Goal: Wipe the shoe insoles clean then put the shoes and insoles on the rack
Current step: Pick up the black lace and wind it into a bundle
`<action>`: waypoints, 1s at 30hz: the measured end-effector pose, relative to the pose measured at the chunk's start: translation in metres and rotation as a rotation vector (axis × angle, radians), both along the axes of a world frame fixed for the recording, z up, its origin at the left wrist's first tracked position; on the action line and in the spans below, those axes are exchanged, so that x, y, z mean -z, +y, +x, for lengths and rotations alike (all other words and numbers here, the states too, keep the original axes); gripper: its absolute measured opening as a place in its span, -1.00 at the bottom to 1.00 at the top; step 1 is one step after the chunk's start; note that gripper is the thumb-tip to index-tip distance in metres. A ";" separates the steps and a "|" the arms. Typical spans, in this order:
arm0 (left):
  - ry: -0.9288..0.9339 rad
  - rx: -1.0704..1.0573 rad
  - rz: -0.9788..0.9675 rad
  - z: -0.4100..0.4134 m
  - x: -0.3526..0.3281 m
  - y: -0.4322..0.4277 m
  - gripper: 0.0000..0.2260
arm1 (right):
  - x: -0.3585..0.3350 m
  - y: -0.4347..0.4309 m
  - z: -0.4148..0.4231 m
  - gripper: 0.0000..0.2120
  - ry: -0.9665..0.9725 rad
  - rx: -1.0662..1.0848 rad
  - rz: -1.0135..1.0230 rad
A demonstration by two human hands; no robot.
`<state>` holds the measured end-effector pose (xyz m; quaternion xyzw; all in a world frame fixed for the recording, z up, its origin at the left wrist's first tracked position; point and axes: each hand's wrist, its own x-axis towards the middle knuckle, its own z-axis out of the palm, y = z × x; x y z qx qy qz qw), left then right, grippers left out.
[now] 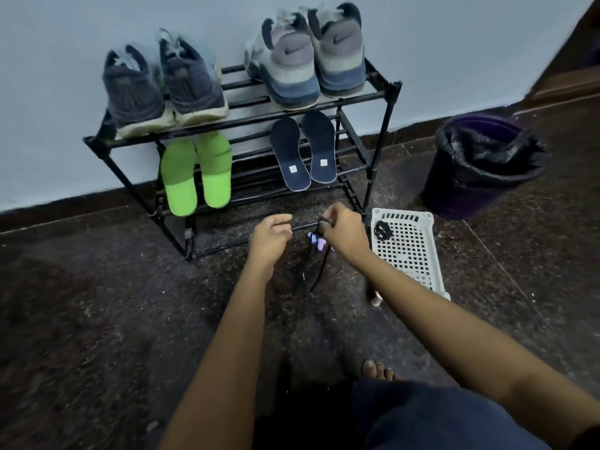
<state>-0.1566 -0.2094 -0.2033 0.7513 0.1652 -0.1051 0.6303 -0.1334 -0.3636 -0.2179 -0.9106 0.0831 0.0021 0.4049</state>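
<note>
Rack: black metal-tube shoe rack (394,87) against the wall.
Top shelf: dark grey sneakers (162,89) at left end, grey-blue sneakers (305,60) at right end.
Middle shelf: bright green foam insoles (178,177) left, navy insoles (289,154) right.
Right hand (344,232): pinches a black lace (319,271) at the rack's front edge.
Left hand (269,235): loosely curled, holding nothing.

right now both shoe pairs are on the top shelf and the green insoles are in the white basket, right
No. The head view shows the green insoles on the rack's shelf below the shoes, not in the white basket. The rest holds.
</note>
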 end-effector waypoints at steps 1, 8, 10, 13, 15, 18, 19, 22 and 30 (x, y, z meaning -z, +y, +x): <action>-0.016 0.006 0.013 -0.005 -0.012 0.003 -0.74 | -0.017 0.000 -0.001 -0.91 0.020 -0.017 0.037; -0.155 0.193 0.196 -0.037 -0.085 0.013 -0.63 | -0.133 0.014 -0.017 -0.84 0.135 -0.328 0.167; -0.248 0.240 0.255 -0.046 -0.107 0.016 -0.67 | -0.164 0.021 -0.027 -0.85 0.143 -0.419 0.177; -0.343 0.273 0.399 -0.059 -0.138 0.025 -0.85 | -0.209 0.032 -0.047 -0.89 0.128 -0.487 0.210; -0.405 0.284 0.505 -0.070 -0.153 0.031 -0.86 | -0.232 0.040 -0.061 -0.91 0.089 -0.495 0.236; -0.458 0.276 0.520 -0.089 -0.173 0.043 -0.82 | -0.252 0.051 -0.083 -0.82 -0.105 -0.397 0.350; -0.467 0.284 0.525 -0.097 -0.177 0.050 -0.82 | -0.257 0.053 -0.091 -0.80 -0.167 -0.355 0.437; -0.437 0.288 0.579 -0.116 -0.181 0.070 -0.82 | -0.264 0.048 -0.110 -0.87 -0.280 -0.214 0.785; -0.330 0.129 0.248 -0.144 -0.185 0.086 -0.84 | -0.249 0.016 -0.107 -0.82 -0.247 0.022 0.844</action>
